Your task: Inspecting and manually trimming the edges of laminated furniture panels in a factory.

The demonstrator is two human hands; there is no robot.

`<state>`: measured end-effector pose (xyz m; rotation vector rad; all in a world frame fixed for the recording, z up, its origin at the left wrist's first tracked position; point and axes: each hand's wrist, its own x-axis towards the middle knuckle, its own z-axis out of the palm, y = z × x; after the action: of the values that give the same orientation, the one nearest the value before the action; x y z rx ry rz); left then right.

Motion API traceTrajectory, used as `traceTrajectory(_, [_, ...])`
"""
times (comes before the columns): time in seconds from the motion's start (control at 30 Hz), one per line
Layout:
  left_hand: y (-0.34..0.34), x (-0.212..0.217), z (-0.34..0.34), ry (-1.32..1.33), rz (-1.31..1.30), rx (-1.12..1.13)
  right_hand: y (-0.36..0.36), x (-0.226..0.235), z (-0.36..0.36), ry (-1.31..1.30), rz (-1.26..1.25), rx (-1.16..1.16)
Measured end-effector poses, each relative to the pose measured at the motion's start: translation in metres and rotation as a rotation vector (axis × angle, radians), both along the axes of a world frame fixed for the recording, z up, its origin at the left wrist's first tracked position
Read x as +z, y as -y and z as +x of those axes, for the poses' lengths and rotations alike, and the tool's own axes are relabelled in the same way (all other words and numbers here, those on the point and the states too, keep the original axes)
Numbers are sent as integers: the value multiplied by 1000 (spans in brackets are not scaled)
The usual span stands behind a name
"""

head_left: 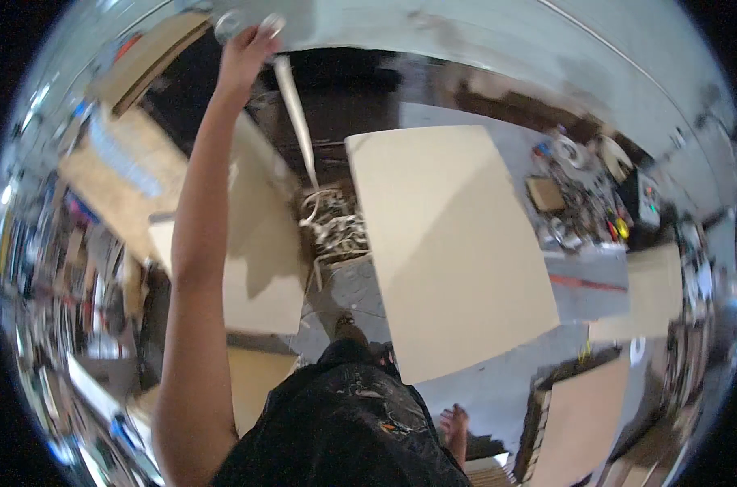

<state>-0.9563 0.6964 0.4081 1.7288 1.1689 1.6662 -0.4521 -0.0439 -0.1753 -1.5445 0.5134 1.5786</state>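
The left hand (242, 53) is raised at 11 o'clock, its fingers touching a blurred round object (229, 24); the grip cannot be determined. A large pale board (445, 243) lies at centre. No right hand is visible.

The left hand (242, 50) reaches to the top edge of the view, where its fingertips smear into blur around a small pale object (229, 23) too indistinct to identify; whether the fingers grip it cannot be told. The right hand is out of view. Clutter on the shelves (52, 268) at the left rim is motion-blurred. Small tools (583, 203) on the floor at the right are too tiny to distinguish.
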Motion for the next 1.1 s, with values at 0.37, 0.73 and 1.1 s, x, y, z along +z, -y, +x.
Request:
traceTrajectory(0.37, [-11, -389, 15, -351, -995, 141, -249, 195, -128, 457, 201, -460])
traceTrajectory(0.73, [54, -457, 102, 429, -1259, -220, -251, 141, -135, 942, -182, -444])
traceTrajectory(1.1, [182, -461, -59, 442, -959, -568, -28, 159, -122, 937, -258, -454])
